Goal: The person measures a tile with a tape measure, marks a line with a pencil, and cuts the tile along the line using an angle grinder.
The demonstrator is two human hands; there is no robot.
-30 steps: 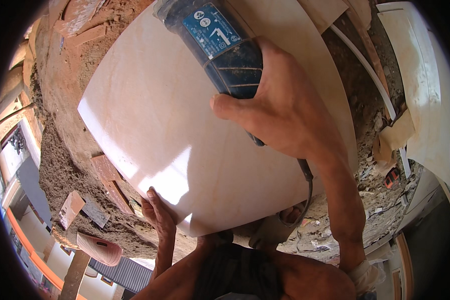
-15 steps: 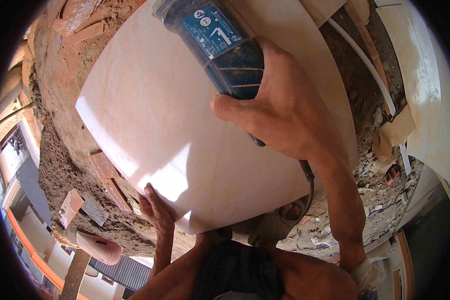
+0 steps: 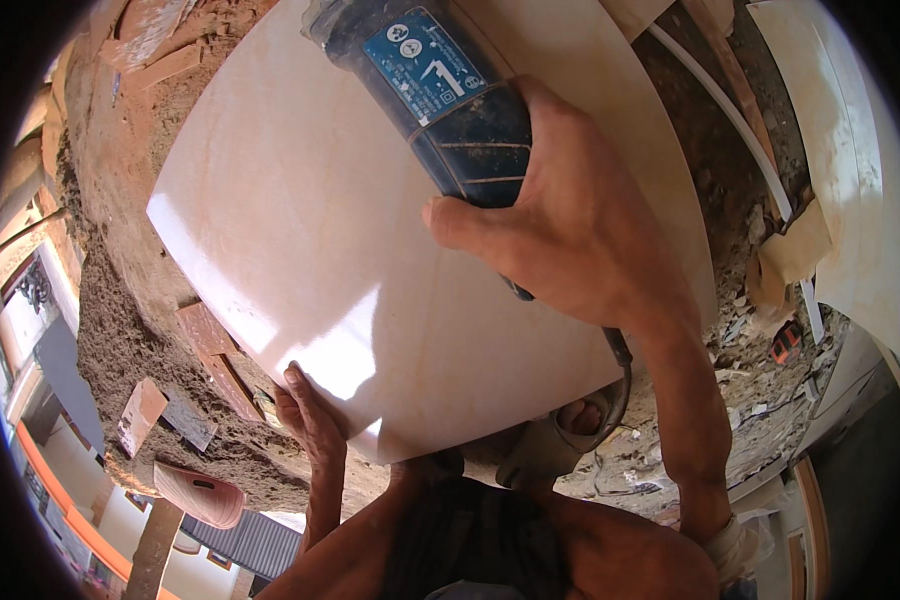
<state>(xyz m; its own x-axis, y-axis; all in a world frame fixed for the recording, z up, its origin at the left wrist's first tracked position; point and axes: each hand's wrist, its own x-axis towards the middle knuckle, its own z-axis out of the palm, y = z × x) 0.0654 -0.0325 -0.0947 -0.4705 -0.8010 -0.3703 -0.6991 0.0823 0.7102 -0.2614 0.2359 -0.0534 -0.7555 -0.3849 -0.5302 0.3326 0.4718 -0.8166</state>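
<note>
A slab was held beneath a tool.
The tool was clasped over the slab's far half by the right hand; well apart, the slab's near left edge was gripped by the left hand.

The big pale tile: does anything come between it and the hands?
Nothing visible separates the left hand from the pale tile; the thumb lies over its edge. At the right hand, the gripped blue power tool seems to come between.

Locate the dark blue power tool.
In the head view, the dark blue power tool is upper centre, in the right hand, over the glossy cream tile.
</note>
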